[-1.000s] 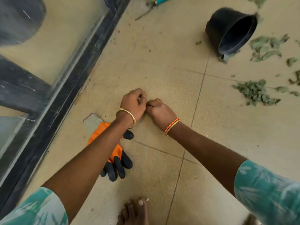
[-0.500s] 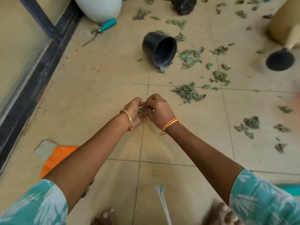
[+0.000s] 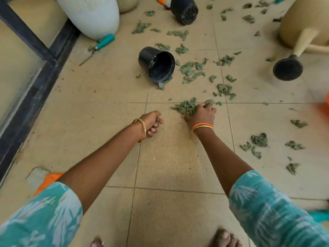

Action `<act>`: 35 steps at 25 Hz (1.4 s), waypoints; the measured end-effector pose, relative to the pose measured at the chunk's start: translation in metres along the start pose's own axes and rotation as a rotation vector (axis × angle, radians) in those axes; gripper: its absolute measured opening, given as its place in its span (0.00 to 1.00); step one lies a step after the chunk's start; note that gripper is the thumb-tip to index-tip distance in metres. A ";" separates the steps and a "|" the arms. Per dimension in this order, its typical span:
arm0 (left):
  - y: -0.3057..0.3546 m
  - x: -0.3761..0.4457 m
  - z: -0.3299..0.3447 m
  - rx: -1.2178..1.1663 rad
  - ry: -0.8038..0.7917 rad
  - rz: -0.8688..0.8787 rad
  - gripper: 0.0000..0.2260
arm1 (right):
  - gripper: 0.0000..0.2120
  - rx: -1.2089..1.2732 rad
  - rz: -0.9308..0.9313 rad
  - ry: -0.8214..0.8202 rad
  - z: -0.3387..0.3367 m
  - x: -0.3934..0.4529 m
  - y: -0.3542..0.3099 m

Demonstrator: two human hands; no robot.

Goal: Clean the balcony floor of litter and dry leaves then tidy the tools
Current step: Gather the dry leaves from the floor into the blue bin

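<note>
The person wears short teal sleeves (image 3: 277, 209) printed with pale leaf shapes, a gold bangle (image 3: 143, 130) on the left wrist, an orange braided band (image 3: 202, 125) beside a gold bangle on the right, and bare feet (image 3: 225, 238).

Beige tiled floor (image 3: 99, 122), dry green leaves (image 3: 186, 107) scattered over centre and right. Black plastic pot (image 3: 156, 64) tipped on its side at centre-far, a second black pot (image 3: 184, 10) farther back. Teal-handled hand tool (image 3: 104, 42) far left, touching white planter (image 3: 90, 15). Orange glove (image 3: 47, 181) near left.
</note>
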State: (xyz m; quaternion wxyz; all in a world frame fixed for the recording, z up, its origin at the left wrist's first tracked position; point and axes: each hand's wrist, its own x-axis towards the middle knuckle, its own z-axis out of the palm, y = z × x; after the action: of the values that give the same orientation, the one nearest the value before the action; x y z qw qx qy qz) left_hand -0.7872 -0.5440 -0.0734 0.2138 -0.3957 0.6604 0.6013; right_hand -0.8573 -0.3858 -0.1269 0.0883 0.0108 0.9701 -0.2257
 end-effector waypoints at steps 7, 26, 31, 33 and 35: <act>0.004 -0.016 -0.003 0.059 0.061 -0.032 0.16 | 0.14 0.405 0.105 0.147 -0.020 0.002 0.028; 0.001 0.027 0.107 -0.105 -0.054 -0.007 0.11 | 0.11 0.585 -0.182 0.099 -0.028 -0.063 0.024; 0.020 0.042 0.078 -0.249 -0.090 0.012 0.14 | 0.18 0.307 -0.126 0.072 -0.035 -0.012 0.050; 0.028 0.046 0.065 -0.330 -0.103 0.026 0.14 | 0.22 0.111 -0.246 -0.058 -0.017 0.004 0.049; 0.035 0.050 0.055 -0.421 -0.120 0.014 0.16 | 0.18 -0.038 -0.309 -0.040 0.004 0.004 0.046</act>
State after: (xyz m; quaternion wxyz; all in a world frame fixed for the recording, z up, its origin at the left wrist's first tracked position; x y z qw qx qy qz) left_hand -0.8545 -0.5050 -0.0996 0.1611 -0.3904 0.5090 0.7500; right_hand -0.8576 -0.3462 -0.1517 0.0718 -0.1448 0.9624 -0.2184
